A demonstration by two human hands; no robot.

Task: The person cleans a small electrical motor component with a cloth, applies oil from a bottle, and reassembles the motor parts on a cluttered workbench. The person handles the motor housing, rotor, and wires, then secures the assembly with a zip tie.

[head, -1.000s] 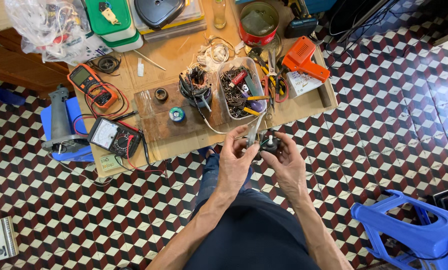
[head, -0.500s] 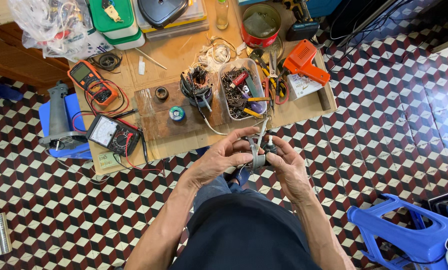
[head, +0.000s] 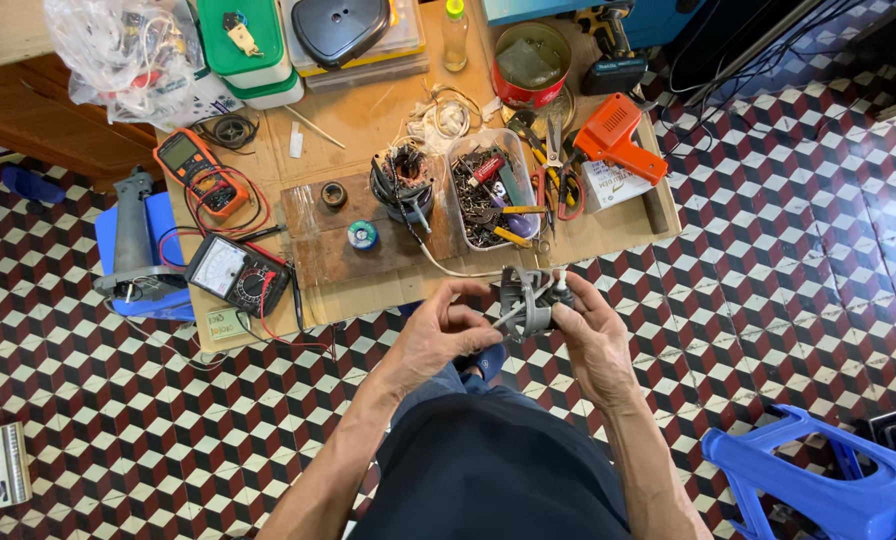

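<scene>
your left hand and right hand held a small grey motor part between them, just off the near edge of the bench and above the tiled floor. the right hand was closed around the part's right side. the left-hand fingers were pinched at white leads coming off its left side; whether they gripped a lead or only touched it could not be told. a white wire ran from the part back toward a wound coil on the bench.

state of work, as a judgement:
- the part was off the bench and in hand, so it was under inspection or lead work, not yet refitted.
- the coil stood bare beside a clear tub of screws and small tools, which suggested disassembly was done and reassembly was left.
- the orange meter and the black meter lay at the left with their leads loose, not connected to the part, so no test was under way.
- the orange gun and pliers lay untouched at the right.

a blue stool stood well apart at your right.
</scene>
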